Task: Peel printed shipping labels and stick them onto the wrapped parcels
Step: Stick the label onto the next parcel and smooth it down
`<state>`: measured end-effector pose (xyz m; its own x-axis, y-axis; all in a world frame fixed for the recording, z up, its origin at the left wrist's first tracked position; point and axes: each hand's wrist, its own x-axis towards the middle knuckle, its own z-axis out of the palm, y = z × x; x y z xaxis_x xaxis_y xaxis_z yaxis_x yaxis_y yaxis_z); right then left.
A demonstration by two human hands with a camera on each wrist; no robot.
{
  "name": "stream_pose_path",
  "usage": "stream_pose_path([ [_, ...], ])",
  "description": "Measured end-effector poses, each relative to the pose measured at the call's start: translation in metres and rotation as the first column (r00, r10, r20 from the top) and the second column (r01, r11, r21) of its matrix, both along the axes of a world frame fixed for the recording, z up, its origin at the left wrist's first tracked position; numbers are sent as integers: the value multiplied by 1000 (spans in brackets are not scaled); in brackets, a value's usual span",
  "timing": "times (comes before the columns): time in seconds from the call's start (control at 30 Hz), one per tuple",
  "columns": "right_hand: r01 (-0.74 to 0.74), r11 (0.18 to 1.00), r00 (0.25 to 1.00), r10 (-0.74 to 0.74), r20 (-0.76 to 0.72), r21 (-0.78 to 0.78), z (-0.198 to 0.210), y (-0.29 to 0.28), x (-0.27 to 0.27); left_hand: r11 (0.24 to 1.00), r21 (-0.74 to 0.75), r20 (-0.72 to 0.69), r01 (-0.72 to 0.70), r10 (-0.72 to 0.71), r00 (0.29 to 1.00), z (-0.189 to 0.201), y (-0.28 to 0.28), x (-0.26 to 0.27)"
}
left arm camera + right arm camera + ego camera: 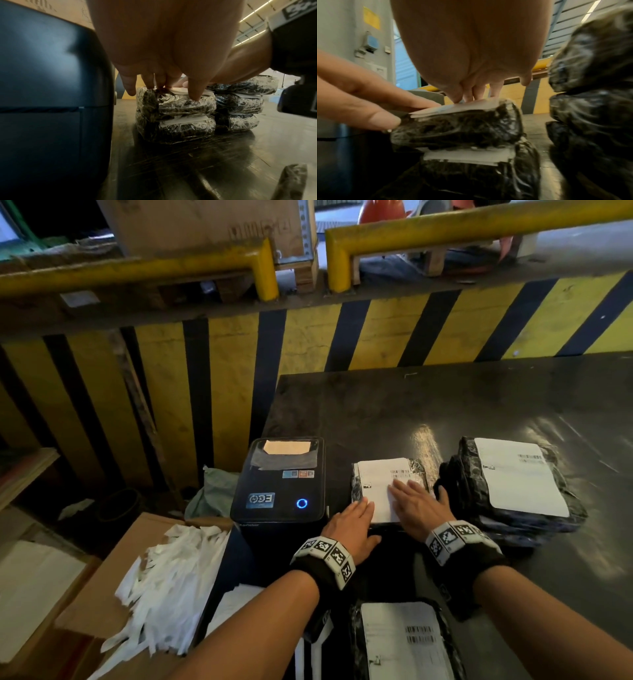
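A black wrapped parcel (pixel 418 469) lies on top of another (pixel 175 129) on the dark table, just right of the label printer (pixel 279 491). A white shipping label (pixel 376 491) covers its top. My left hand (pixel 354 520) lies flat on the label's near left corner, thumb (pixel 194 92) over the parcel's edge. My right hand (pixel 416 501) presses flat on the label's middle with straight fingers (pixel 477 92). In the right wrist view the label's near edge (pixel 453 109) stands slightly off the wrap.
A stack of labelled parcels (pixel 517 491) sits to the right. Another labelled parcel (pixel 404 642) lies near me. A cardboard box (pixel 113 594) with several white backing strips (pixel 164 583) stands at the left. A yellow-and-black striped barrier (pixel 342 337) runs behind the table (pixel 445 405).
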<state>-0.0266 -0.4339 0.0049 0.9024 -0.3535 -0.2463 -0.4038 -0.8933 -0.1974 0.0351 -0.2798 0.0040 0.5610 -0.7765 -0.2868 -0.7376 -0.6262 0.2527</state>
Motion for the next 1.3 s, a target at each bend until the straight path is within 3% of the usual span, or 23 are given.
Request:
stream_pose_path([
  [0.2,84,996,996,-84,7,-4,17,-4,0,999,36,-19,5,-5,1000,9,-1,0],
  [0.43,-88,996,996,88,22,3,2,23,-8,1000,22,62,-1,0,998,-2,9,-13],
  [0.67,117,993,990,-117,79,5,2,-5,-24,1000,5,36,17,-17,999,2,14,-13],
  [0.77,106,994,989,-106,103,11,9,7,-17,1000,18,32,22,-22,999,3,13,-12],
  [0.9,-38,999,997,37,72,11,-1,33,-22,998,42,59,43,-45,997,2,14,-11],
  [1.17,121,993,989,-121,81,5,1,3,-41,999,39,53,33,-35,998,1,17,-14],
  [1.3,-13,1000,991,11,131,8,0,35,-35,999,28,72,28,-30,997,-2,17,-15],
])
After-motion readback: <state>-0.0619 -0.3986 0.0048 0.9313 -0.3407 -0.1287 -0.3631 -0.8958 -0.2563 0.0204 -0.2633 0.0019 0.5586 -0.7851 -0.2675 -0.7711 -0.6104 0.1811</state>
